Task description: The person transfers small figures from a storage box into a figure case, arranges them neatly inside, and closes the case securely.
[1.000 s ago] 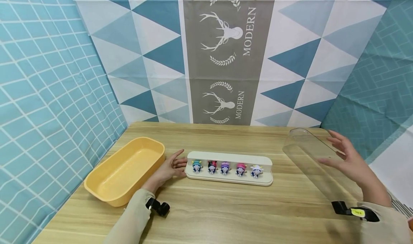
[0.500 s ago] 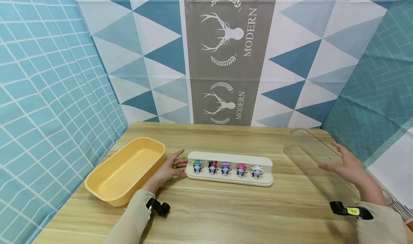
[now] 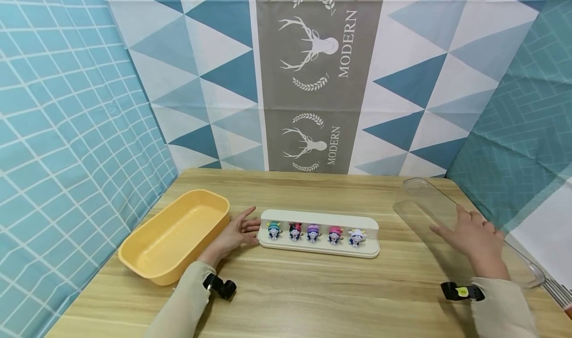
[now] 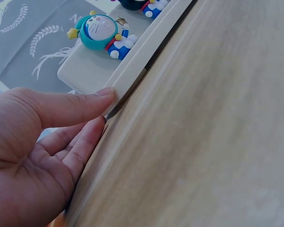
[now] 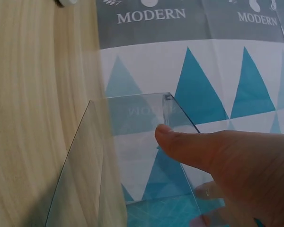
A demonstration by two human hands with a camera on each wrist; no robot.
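A long cream display base [image 3: 319, 251] stands mid-table with a row of small cat-faced figurines [image 3: 313, 233] in coloured hoods. The leftmost wears a teal hood [image 4: 95, 40]. My left hand [image 3: 232, 236] rests at the base's left end, thumb and fingers extended; in the left wrist view its thumb overlaps the base's corner. At the right, a long transparent plastic cover [image 3: 424, 209] lies slanting on the table. My right hand [image 3: 475, 238] is over its right side, thumb stretched away from the fingers. In the right wrist view the fingertips [image 5: 209, 190] appear beyond the cover's edge.
A yellow plastic basin [image 3: 174, 234] stands left of my left forearm. The wooden table [image 3: 313, 298] meets a patterned cloth wall [image 3: 308, 90] at the back. Blue tiled cloth [image 3: 76, 129] hangs at the left, and teal cloth [image 3: 523, 129] at the right.
My right hand has moved left and turned over the transparent cover, its fingers lower along the cover's side. The left hand, base and figurines stay in place.
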